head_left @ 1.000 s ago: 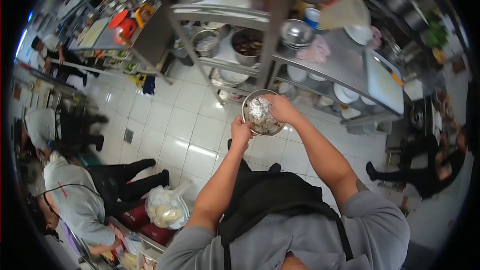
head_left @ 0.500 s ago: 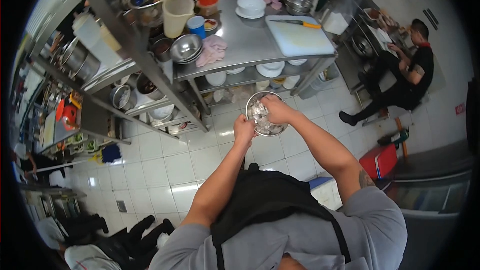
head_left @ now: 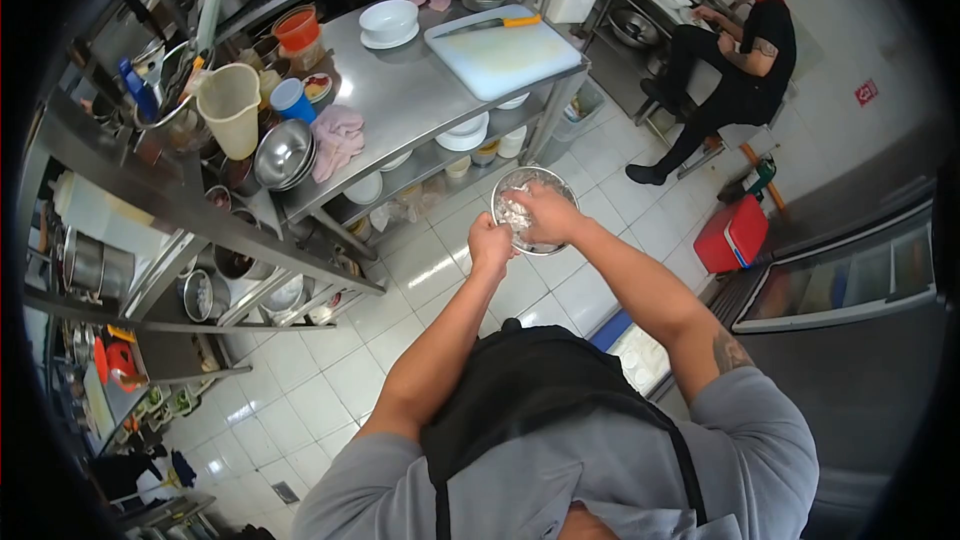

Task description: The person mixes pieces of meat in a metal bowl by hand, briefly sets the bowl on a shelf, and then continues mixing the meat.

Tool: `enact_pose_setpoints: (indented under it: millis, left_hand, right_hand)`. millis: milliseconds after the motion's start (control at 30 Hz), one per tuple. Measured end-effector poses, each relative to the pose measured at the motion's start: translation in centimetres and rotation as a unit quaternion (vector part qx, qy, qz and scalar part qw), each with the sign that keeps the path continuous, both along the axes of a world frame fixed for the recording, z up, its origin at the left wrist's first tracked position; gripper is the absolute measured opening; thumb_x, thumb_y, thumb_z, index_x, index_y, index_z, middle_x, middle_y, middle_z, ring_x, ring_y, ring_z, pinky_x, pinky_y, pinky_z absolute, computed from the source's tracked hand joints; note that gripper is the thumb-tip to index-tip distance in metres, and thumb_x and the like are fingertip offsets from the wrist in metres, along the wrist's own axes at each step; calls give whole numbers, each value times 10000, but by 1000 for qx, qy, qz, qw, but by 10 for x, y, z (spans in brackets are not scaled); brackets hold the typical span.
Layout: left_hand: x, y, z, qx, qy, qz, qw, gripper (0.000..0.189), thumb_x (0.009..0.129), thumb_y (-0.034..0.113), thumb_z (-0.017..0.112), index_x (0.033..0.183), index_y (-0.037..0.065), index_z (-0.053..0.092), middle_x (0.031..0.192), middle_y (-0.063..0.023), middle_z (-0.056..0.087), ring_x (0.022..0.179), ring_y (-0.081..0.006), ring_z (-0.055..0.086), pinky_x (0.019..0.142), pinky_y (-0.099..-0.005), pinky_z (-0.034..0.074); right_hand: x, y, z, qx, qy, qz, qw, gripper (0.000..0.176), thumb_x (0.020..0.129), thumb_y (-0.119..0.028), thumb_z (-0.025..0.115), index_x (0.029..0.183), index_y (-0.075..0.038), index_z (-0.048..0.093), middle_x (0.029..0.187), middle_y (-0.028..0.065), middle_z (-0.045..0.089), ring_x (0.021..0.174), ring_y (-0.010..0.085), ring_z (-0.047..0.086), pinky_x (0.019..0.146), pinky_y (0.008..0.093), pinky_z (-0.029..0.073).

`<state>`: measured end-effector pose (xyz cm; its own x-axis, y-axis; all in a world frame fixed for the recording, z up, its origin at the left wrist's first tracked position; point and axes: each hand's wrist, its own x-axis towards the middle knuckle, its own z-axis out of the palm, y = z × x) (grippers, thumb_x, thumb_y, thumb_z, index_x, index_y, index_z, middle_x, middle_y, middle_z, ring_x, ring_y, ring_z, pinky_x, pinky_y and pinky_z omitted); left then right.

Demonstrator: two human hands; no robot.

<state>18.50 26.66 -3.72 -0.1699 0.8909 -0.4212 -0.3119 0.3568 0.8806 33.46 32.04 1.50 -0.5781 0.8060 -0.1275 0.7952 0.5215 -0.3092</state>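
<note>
My left hand [head_left: 489,243] grips the near rim of a small steel bowl [head_left: 556,187] held out in front of me above the tiled floor. My right hand [head_left: 542,213] reaches into the bowl from the right, its fingers sunk in pale chopped food [head_left: 514,213]. Most of the bowl's contents are hidden under that hand. I wear a black apron over a grey shirt.
A steel prep table [head_left: 400,105] ahead carries a white cutting board [head_left: 502,55] with an orange-handled knife, a white bowl [head_left: 387,20], steel bowls [head_left: 284,152] and a pitcher [head_left: 232,108]. Shelving stands left. A seated person [head_left: 735,50] and a red box [head_left: 732,234] are right.
My view has swung further right: the table and the seated person have shifted left in frame. Both hands stay on the bowl, the right one still working inside it.
</note>
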Motion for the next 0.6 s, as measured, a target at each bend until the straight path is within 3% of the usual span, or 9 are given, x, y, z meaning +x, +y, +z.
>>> enact_pose_setpoints:
  millis: [67,167,200,300,333,433,467,567,600]
  left_hand:
    - [5,4,3,5,8,-20,1000,126,770,-57,522,779,46,451,650,-92,544,422,-173,533,346,-309,426]
    - [10,7,5,-11,6,-40,999,119,774,-58,523,791,40,457,676,-88,550,442,-168,539,359,-308,460]
    - [10,9,6,-11,22,-44,999,111,779,-52,522,811,38,466,698,-92,561,466,-171,551,371,-302,480]
    - [4,20,-4,-11,-2,-45,999,114,807,-16,572,773,34,476,715,-87,565,505,-172,567,391,-307,507]
    - [1,22,-3,-12,-8,-46,999,111,807,-23,567,780,33,475,711,-87,564,497,-169,563,387,-306,501]
    - [-7,17,-2,-8,-27,-52,998,102,799,-39,543,805,33,472,696,-89,565,467,-159,551,376,-293,478]
    - [-9,17,-1,-1,-34,-58,998,101,792,-43,529,815,37,471,687,-91,568,453,-155,548,374,-283,468]
    - [-5,17,5,31,-57,-48,997,111,781,-50,515,822,42,468,670,-93,568,427,-154,538,367,-269,451]
    - [-2,18,7,44,-66,-42,996,114,779,-52,515,821,43,467,666,-93,567,421,-155,535,364,-267,448]
  right_hand:
    - [-10,-3,13,-21,-18,-77,997,622,712,-192,787,1274,-125,529,1148,209,571,1104,391,582,912,495,499]
    - [2,20,-6,36,-66,-112,991,587,731,-71,717,1286,-132,536,1115,189,589,1118,376,579,913,484,504]
    - [-1,18,6,42,-66,-120,990,620,739,4,635,1335,-119,518,1174,205,592,1165,386,558,929,480,499]
    - [-2,11,-3,24,13,-64,998,690,733,16,603,1398,-120,483,1293,219,569,1224,404,520,955,466,493]
    - [-2,11,6,-75,-16,-29,997,701,745,7,581,1427,-110,468,1389,244,510,1246,420,504,996,458,467]
    - [-2,29,40,-151,-18,8,988,687,772,-117,660,1423,-34,455,1310,274,570,1230,401,537,997,443,465]
    - [5,37,30,-85,61,-6,994,697,747,-161,709,1405,-77,494,1300,264,570,1182,410,567,988,445,473]
    - [1,34,18,-40,25,-62,997,728,721,-186,741,1409,-164,504,1260,246,576,1123,418,594,964,441,489]
    - [-8,25,18,-17,39,-82,996,659,692,-181,759,1320,-192,560,1188,219,585,1069,401,614,926,451,502]
